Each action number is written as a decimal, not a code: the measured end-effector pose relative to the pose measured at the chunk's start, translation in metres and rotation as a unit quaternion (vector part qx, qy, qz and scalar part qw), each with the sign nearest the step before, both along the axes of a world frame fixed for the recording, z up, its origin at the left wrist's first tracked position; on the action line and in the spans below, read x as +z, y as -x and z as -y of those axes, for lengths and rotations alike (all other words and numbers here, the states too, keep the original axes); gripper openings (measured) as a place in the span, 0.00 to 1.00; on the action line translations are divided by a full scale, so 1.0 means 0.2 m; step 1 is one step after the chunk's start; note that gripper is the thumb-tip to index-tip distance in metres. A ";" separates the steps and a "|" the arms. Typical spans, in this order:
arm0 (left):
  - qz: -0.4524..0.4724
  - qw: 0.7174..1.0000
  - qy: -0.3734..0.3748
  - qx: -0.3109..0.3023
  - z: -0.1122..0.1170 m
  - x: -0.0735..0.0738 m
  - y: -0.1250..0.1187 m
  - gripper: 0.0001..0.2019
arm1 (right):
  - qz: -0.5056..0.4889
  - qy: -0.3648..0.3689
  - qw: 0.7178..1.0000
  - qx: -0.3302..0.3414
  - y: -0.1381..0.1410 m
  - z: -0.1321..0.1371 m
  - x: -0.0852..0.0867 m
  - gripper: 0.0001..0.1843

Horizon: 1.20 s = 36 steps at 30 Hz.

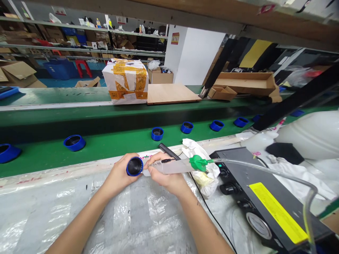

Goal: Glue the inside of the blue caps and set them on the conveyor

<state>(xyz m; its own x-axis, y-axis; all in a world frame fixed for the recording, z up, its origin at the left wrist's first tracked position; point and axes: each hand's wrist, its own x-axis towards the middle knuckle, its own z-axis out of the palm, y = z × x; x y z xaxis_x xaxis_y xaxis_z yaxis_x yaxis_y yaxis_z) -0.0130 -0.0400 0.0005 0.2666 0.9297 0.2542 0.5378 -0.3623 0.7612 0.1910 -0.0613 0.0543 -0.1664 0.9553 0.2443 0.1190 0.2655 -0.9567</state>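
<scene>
Head view: left hand (pixel 119 173) curled around a blue-rimmed black cup (pixel 135 166), fingers wrapped along its side, open end tilted up toward the camera. Right hand (pixel 165 173) just beside it, pinching a translucent plastic syringe (pixel 173 167) between thumb and fingers, barrel nearly level, nozzle end aimed at 9 o'clock toward the cup and hidden behind the fingers. Green fitting (pixel 198 163) on the syringe's rear end, with a clear tube (pixel 267 170) running from it toward 3 o'clock. Both hands above the front part of the counter (pixel 137 218), which is covered in crinkled clear plastic. Just behind the right hand at 12 o'clock, a black pen-shaped tool (pixel 169 151). At 3 o'clock, a crumpled white cloth (pixel 201 173) under the fitting. At 4 o'clock, a black dispensing controller (pixel 233 176) with a yellow label (pixel 278 211) and a round gauge (pixel 258 225). Farther off at 12 o'clock, a green conveyor belt (pixel 119 139) carrying a row of matching blue-rimmed cups (pixel 157 134); beyond it, a taped cardboard parcel (pixel 125 82) beside a wooden board (pixel 172 93). At 10 o'clock, loaded warehouse shelves (pixel 79 49).
</scene>
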 end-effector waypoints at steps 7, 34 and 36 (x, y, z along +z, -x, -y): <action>0.013 1.000 0.005 0.003 0.00 0.01 0.00 0.21 | -0.010 -0.007 1.000 -0.001 0.02 0.01 -0.01 0.06; 0.009 1.000 0.011 -0.025 0.00 0.03 0.00 0.21 | -0.045 -0.014 0.999 0.010 0.10 0.04 -0.05 0.07; 0.008 0.999 0.011 -0.031 -0.01 0.03 0.01 0.21 | -0.042 -0.015 0.999 0.007 0.11 0.04 -0.04 0.06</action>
<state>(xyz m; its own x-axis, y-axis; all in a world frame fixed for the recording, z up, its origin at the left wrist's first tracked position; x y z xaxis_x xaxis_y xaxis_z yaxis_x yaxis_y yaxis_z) -0.0142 -0.0388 0.0065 0.3201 0.9168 0.2389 0.5033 -0.3782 0.7770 0.1693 -0.0701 0.0465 -0.1577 0.9448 0.2873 0.0342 0.2960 -0.9546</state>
